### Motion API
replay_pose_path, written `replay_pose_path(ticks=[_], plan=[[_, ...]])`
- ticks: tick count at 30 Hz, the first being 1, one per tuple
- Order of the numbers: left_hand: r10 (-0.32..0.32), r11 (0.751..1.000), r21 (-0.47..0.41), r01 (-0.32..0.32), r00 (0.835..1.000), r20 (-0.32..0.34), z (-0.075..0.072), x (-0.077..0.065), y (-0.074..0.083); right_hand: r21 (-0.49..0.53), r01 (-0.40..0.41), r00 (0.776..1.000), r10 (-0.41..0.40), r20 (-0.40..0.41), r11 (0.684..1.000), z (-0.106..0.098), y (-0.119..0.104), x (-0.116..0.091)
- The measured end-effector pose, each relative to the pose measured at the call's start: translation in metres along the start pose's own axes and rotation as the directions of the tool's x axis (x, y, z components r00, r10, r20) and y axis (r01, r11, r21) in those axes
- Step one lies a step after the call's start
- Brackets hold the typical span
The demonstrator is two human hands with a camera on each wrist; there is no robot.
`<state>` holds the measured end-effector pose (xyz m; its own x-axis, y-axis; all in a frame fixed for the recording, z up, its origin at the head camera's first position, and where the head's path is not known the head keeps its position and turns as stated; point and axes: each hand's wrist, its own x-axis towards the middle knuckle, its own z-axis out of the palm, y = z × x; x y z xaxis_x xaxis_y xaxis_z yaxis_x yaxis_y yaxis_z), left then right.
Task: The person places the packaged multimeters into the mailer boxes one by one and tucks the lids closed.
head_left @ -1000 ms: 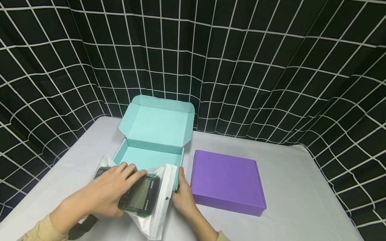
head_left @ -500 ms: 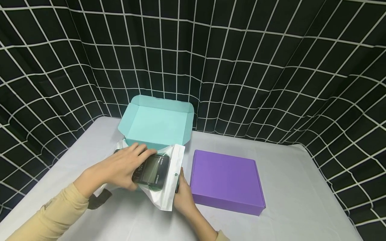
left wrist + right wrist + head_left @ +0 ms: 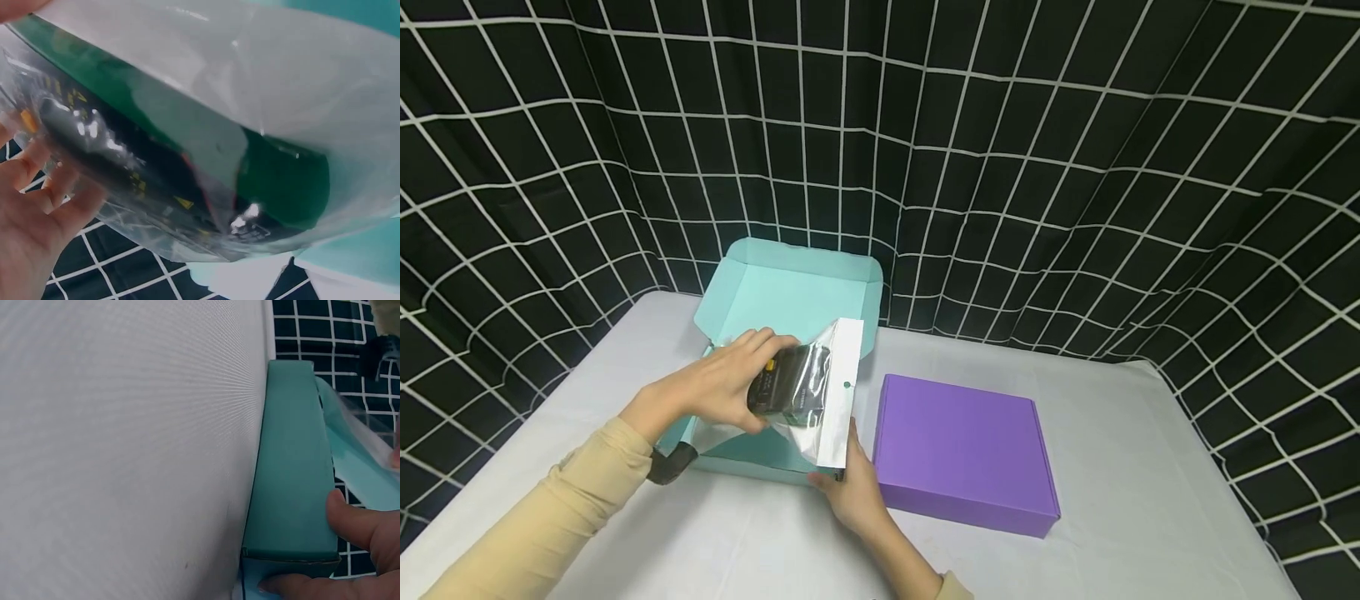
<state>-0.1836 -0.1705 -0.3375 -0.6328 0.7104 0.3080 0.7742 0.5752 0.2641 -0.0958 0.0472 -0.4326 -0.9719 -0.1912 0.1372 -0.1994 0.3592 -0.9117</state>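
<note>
My left hand point(image 3: 722, 379) grips a digital multimeter point(image 3: 790, 383) inside a clear plastic bag with a white header point(image 3: 842, 392). The bagged multimeter is tilted over the open teal box point(image 3: 760, 471). In the left wrist view, the multimeter point(image 3: 162, 169) shows a dark face and green casing through the plastic, with my left hand's fingers point(image 3: 56, 181) along its edge. At the box's front right corner, my right hand point(image 3: 859, 487) holds on. In the right wrist view its thumb point(image 3: 353, 519) lies at the upper edge of the front wall point(image 3: 290, 462), a finger round the side.
A closed purple box point(image 3: 962, 442) stands just right of the teal box. The teal lid point(image 3: 797, 292) is raised at the back. A white cloth point(image 3: 1135, 467) covers the table, and a black curtain with white grid lines point(image 3: 1000, 167) encloses it behind.
My left hand has carried the bagged multimeter forward and slightly right, from the box's front left to above its interior, tilting it. My right hand stays at the box corner.
</note>
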Motion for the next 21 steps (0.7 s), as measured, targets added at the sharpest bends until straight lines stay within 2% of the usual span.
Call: replay_pose_path(ticks=[4,11,16,21], plan=[[-0.006,0.999,-0.041,0.007,1.0,0.006,-0.002,0.003,-0.006,0.011,-0.033,0.999,0.033,-0.01,0.999,0.0,-0.002,0.0],[-0.012,0.997,-0.07,0.012,1.0,-0.003,-0.006,0.01,-0.008,0.01,-0.042,0.999,0.042,-0.024,0.999,0.0,-0.001,0.0],[-0.009,0.997,-0.081,0.013,0.999,0.046,0.0,0.011,-0.01,0.011,-0.032,0.999,0.032,-0.018,0.999,0.0,0.0,0.0],[-0.031,0.994,-0.097,0.041,0.995,0.096,0.009,0.009,-0.013,0.011,-0.01,1.0,0.011,-0.009,1.0,0.0,0.0,0.0]])
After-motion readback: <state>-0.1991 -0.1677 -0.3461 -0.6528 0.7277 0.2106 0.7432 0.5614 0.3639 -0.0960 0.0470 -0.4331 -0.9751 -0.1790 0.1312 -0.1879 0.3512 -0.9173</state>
